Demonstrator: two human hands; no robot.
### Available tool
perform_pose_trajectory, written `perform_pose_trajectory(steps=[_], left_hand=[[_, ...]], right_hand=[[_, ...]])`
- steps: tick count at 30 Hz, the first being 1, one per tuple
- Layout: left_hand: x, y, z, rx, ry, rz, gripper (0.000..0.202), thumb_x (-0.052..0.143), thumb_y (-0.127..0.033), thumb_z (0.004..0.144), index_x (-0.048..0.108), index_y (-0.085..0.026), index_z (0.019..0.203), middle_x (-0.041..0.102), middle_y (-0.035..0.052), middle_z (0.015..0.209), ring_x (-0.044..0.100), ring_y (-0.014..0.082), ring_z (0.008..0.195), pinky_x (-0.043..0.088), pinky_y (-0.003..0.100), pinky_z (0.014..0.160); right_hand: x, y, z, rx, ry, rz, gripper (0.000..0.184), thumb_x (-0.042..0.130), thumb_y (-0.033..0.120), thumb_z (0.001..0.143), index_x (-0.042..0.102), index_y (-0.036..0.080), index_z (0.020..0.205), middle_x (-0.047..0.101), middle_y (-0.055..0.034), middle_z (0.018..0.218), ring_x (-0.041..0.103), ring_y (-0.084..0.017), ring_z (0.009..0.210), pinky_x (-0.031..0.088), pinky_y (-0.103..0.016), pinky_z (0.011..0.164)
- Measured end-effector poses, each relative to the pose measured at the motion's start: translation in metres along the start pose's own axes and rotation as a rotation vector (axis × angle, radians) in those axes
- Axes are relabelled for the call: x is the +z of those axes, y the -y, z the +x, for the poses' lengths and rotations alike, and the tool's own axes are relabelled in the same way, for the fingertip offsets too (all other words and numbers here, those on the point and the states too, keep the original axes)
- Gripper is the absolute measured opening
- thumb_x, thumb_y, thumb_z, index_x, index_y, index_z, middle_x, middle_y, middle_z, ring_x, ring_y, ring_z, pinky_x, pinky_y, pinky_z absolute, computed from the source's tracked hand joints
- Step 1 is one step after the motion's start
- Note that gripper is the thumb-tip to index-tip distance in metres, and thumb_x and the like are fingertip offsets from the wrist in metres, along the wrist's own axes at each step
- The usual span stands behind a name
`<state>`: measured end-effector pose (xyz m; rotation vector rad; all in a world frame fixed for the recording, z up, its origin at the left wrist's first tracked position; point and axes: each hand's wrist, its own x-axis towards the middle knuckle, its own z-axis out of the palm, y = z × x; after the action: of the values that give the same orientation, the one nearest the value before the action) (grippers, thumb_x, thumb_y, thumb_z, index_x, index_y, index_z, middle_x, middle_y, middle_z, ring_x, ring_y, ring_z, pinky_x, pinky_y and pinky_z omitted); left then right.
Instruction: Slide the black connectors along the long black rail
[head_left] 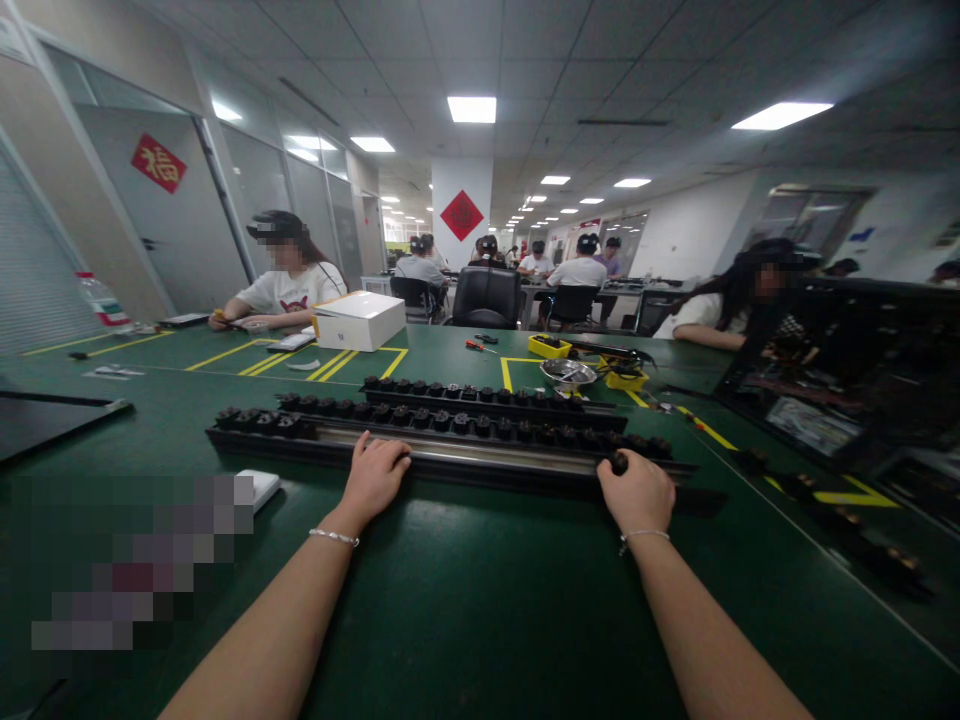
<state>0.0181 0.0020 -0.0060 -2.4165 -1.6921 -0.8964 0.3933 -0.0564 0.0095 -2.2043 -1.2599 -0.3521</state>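
A long black rail [480, 470] with a shiny metal channel lies across the bench in front of me. Several round black socket-like parts [262, 422] sit in its left end. The fingers of my left hand [377, 477] curl over the rail's near edge, left of its middle, and grip it. Toward the right end, my right hand [641, 490] pinches a small black part [619, 462] at the channel; its exact kind is hidden by the fingers. Just behind run two more rails, a nearer one filled with black socket-like parts [442, 420] and a shorter farther one [480, 394].
Beyond the rails stand a metal bowl [568, 374], yellow bins [549, 347] and a red screwdriver [475, 346]. A white box [364, 322] is farther left. More black parts [847, 520] line the right side, near an open black case [810, 400]. Co-workers sit at both sides.
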Motion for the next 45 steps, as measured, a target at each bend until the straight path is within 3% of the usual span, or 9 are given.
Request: perform_pose_trajectory(steps=[45], left_hand=[[0.0010,0.0016,0.0005,-0.004,-0.007,-0.022,0.015,0.046,-0.028,0.083,0.061,-0.026,0.086,0.070,0.0007,0.091,0.060,0.0198,0.094,0.016,0.050,0.110]], right_hand=[[-0.0077,-0.0072,0.0038,0.085,0.021,-0.032,0.039,0.046,0.038,0.076,0.065,0.016,0.102,0.067,-0.0111,0.097,0.057,-0.026,0.097,0.038,-0.037,0.090]])
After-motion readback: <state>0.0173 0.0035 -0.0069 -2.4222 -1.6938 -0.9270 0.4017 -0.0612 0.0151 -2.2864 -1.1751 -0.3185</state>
